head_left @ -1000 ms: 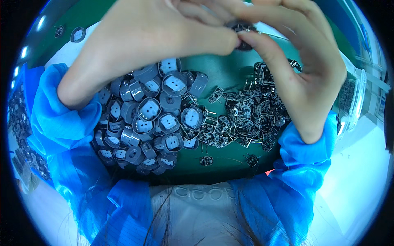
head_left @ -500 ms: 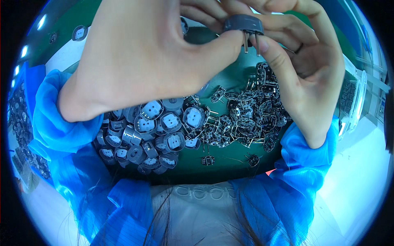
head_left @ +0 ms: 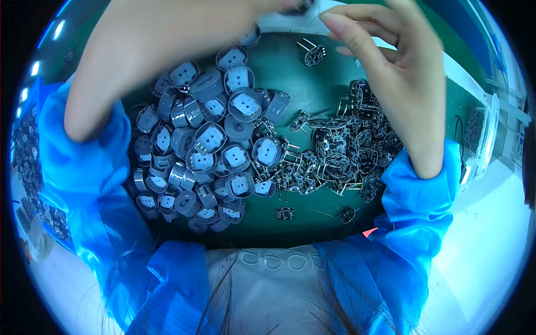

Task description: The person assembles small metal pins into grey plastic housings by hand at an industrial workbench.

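Observation:
My left hand (head_left: 173,44) reaches across the upper left, smeared by motion. At its fingertips, by the top edge, is a dark round housing (head_left: 298,6), only partly in view and blurred. To its right my right hand (head_left: 391,56) is raised, thumb stretched out and fingers apart, holding nothing I can see. Below my left hand lies a heap of round grey housings (head_left: 212,138), many showing pale inner plates with small holes. Small black circuit boards with metal pins (head_left: 335,148) are piled beneath my right hand. One separate pinned board (head_left: 314,54) lies between the two hands.
Everything lies on a green work surface (head_left: 312,223) with a pale rim at the far side. Two loose boards (head_left: 285,213) sit near the front edge. More small parts fill a blue container (head_left: 28,151) at far left. A clear box (head_left: 480,131) stands at far right.
My hands have parted. The left has moved up and left with the grey housing, uncovering more of the heap. My right hand has let go and opened.

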The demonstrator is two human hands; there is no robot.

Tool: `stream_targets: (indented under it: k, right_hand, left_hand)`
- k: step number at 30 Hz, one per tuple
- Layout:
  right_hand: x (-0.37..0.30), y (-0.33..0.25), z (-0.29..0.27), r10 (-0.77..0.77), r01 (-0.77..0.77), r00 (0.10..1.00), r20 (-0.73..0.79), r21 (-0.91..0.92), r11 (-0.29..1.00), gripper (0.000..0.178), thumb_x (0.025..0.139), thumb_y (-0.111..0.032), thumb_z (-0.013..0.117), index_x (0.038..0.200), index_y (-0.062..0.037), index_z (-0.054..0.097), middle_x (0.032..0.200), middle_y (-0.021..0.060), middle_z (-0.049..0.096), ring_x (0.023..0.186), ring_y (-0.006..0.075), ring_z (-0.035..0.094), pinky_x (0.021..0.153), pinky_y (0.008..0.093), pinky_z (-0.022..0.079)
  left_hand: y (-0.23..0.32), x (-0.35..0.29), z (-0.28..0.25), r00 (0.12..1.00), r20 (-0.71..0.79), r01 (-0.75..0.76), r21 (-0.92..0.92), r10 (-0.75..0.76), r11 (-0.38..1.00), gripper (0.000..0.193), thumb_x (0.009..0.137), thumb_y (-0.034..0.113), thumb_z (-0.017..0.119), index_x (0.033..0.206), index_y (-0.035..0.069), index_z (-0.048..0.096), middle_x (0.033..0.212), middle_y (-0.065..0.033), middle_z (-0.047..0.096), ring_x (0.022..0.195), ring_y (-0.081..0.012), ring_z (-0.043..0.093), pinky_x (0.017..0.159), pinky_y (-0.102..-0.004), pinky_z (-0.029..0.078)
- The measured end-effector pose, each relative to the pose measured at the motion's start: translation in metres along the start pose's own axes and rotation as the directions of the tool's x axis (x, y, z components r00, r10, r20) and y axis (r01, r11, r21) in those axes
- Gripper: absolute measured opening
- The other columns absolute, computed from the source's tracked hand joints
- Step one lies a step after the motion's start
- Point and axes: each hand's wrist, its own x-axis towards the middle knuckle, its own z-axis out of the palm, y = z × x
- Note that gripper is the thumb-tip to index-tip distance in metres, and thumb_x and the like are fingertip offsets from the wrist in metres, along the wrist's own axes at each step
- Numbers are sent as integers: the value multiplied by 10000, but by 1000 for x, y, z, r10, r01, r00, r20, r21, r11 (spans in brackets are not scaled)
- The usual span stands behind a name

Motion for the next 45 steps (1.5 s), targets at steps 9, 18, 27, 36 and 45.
stream_targets:
  k: [9, 18, 27, 36, 45]
  right_hand:
    - [8, 64, -7, -427, 466, 883, 197, -241, 851, 146, 792, -94, 748, 924, -43, 712, 887, 38, 659, 715, 102, 622, 630, 269, 529]
    - [2, 52, -14, -284, 341, 926, 249, -227, 912, 315, 781, 29, 688, 1080, -24, 603, 801, 22, 602, 803, 78, 621, 682, 246, 525]
    - [-12, 11, -15, -316, 318, 947, 64, -22, 948, 188, 821, 93, 654, 974, 2, 713, 1190, 194, 601, 918, 187, 674, 800, 285, 538]
    - [-6, 48, -12, -408, 403, 913, 15, 129, 906, 167, 820, 60, 692, 986, 47, 683, 996, 100, 695, 906, 167, 674, 784, 249, 538]
    - [-10, 49, -10, -556, 529, 818, -150, -183, 828, 155, 771, 43, 753, 914, 38, 697, 885, 91, 710, 836, 165, 694, 772, 254, 555]
  left_hand:
    - [-62, 23, -3, 917, -73, -274, 600, 393, 752, 173, 862, 130, 664, 984, 8, 672, 955, -132, 620, 944, -322, 578, 893, -394, 465]
    - [-13, -17, 2, 939, 303, -282, 415, 161, 865, 363, 796, 164, 755, 1068, -13, 592, 930, -159, 613, 886, -325, 603, 809, -395, 497]
    - [-20, -3, 15, 858, 273, -440, -48, 436, 897, 377, 744, 77, 751, 1052, -20, 557, 855, -171, 605, 926, -336, 606, 827, -416, 478]
    - [-50, 17, 42, 449, -285, -866, -373, 847, 333, 297, 738, 73, 799, 948, -2, 604, 930, -159, 601, 846, -280, 659, 787, -371, 563]
    - [3, -18, 10, 965, 198, -84, -378, 169, 922, 228, 801, -6, 754, 989, -27, 627, 905, -120, 654, 703, -113, 647, 690, -255, 596]
